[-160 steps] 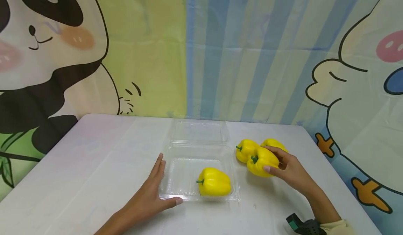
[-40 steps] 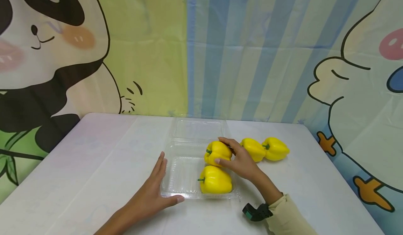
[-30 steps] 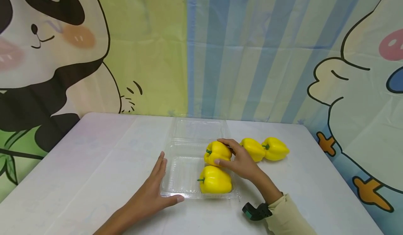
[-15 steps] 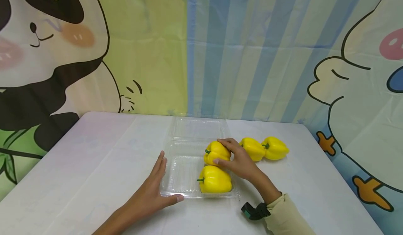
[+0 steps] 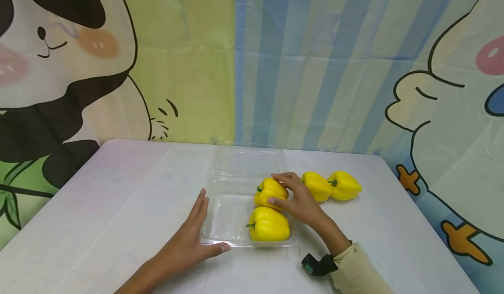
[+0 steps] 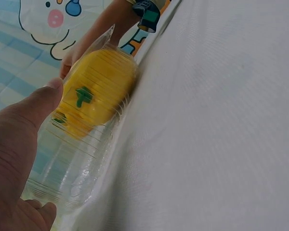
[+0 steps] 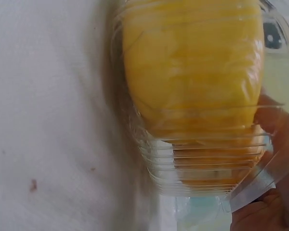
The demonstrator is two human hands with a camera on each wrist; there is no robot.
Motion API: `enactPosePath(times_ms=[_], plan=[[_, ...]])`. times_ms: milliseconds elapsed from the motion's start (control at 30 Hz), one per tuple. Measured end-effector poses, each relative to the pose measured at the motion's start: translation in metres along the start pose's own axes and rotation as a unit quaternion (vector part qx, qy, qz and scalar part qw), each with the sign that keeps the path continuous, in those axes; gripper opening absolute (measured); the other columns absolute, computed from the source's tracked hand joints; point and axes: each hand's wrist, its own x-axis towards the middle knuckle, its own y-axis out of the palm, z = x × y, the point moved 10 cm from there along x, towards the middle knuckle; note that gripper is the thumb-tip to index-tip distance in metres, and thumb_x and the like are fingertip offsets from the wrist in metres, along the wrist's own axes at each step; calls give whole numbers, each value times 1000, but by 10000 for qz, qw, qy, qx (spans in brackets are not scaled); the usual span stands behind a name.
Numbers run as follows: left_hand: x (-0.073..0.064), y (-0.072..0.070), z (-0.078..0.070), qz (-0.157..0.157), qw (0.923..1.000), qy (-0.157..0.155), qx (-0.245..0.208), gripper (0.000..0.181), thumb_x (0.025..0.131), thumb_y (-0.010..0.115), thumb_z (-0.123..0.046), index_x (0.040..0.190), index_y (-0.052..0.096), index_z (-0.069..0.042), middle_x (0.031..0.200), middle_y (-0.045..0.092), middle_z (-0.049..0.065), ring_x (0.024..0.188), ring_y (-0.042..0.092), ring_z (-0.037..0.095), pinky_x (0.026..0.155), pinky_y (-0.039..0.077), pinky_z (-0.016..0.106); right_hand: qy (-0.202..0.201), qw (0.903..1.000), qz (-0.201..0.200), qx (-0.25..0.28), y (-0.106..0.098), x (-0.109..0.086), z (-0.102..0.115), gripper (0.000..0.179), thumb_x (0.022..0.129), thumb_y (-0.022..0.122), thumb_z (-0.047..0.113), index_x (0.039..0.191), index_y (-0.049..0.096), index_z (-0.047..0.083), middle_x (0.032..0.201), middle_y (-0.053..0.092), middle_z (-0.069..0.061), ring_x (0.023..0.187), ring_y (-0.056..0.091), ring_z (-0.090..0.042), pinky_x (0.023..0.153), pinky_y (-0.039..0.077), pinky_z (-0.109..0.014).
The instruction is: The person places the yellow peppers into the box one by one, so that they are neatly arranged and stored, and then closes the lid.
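A clear plastic clamshell box (image 5: pixel 230 219) lies unfolded on the table, its lid (image 5: pixel 250 160) laid back away from me. My left hand (image 5: pixel 189 246) spans its near left corner, fingers straight, thumb along the front; in the left wrist view the thumb (image 6: pixel 50 94) is at the rim. One yellow bell pepper (image 5: pixel 269 226) lies in the box's front right part, green stem to the left. Right behind it is a second yellow bell pepper (image 5: pixel 269 192), which my right hand (image 5: pixel 301 202) holds between thumb and fingers from the right. In the right wrist view, the box wall covers the peppers.
Two more yellow bell peppers, a nearer one (image 5: pixel 316 187) partly behind my right hand and a farther one (image 5: pixel 346 185), lie together on the white table (image 5: pixel 118 211) right of the box. A cartoon-printed curtain (image 5: pixel 307 66) hangs behind the table's far edge.
Since the earliest frame, my right hand has brought a bell pepper leftward from the group into the box. Lately that pepper has tipped slightly. My left hand stays put.
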Motion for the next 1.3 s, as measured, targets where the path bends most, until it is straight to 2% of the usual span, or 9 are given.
enactPosePath(times_ms=[300, 567, 1033, 1300], plan=[[1, 1, 2, 16, 10000, -81, 54, 127, 68, 77, -66, 156, 9, -3, 163, -8, 0, 145, 13, 33, 108, 27, 56, 49, 9999, 88, -117, 1, 0, 0, 62, 84, 77, 32, 137, 56, 7, 131, 50, -6, 117, 50, -26, 101, 43, -48], [1, 2, 1, 59, 9999, -112, 59, 128, 69, 76, -66, 156, 8, -3, 163, -7, 1, 146, 13, 32, 109, 27, 56, -21, 9994, -12, -345, 0, -1, 0, 46, 86, 76, 32, 127, 64, 16, 128, 56, -1, 124, 48, -25, 104, 38, -52], [1, 1, 0, 29, 9999, -72, 72, 127, 69, 77, -66, 155, 8, -2, 162, -10, -4, 145, 14, 33, 108, 27, 55, -12, 9990, -19, -437, 0, -1, 0, 48, 86, 76, 33, 129, 64, 15, 130, 55, -1, 125, 47, -25, 105, 37, -53], [1, 1, 0, 55, 9999, -74, 73, 127, 69, 76, -65, 155, 8, -2, 162, -9, -2, 145, 13, 33, 108, 27, 56, -134, 9992, -37, -371, 0, -1, 1, 46, 86, 76, 33, 127, 65, 16, 128, 56, 1, 119, 48, -21, 99, 44, -47]])
